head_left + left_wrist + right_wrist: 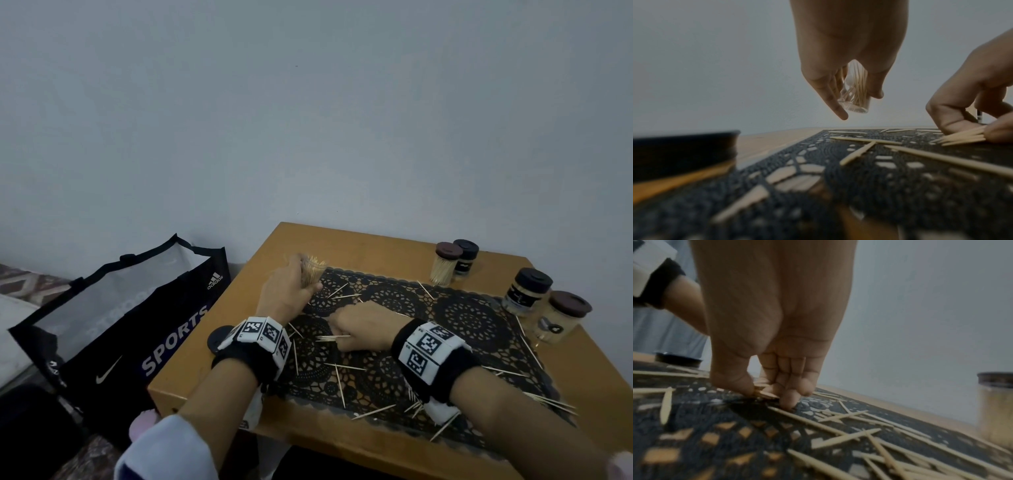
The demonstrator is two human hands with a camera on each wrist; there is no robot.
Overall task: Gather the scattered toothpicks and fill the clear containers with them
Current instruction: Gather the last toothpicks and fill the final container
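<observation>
Left hand: the left hand [286,289] is raised at the far left edge of the mat, fingers and thumb wrapped round an open clear container [312,272] partly filled with toothpicks.
Left wrist view adds: the container [856,91] is clear of the table – its thick base hangs in the air below the fingers [835,104], something the head view leaves blurred.
Right hand: the right hand [363,325] is down on the black lace mat [462,318], thumb and fingers pinching a small bundle of toothpicks [330,338] whose tips point left.
Right wrist view adds: the fingertips [789,400] touch the mat beside a loose toothpick; the pinched bundle [764,393] is mostly hidden here, while the left wrist view shows it fanned out [962,137].
Scattered toothpicks: many lie loose on the mat [346,366], thickest at the near right edge.
Filled jars: four capped jars stand on the wooden table [359,246] at the right – two at the far side [454,262], two nearer [544,308].
Lid: a black lid [216,340] lies on the table just beside the left wrist.
Bag: a black sports bag [137,325] stands left of the table.
</observation>
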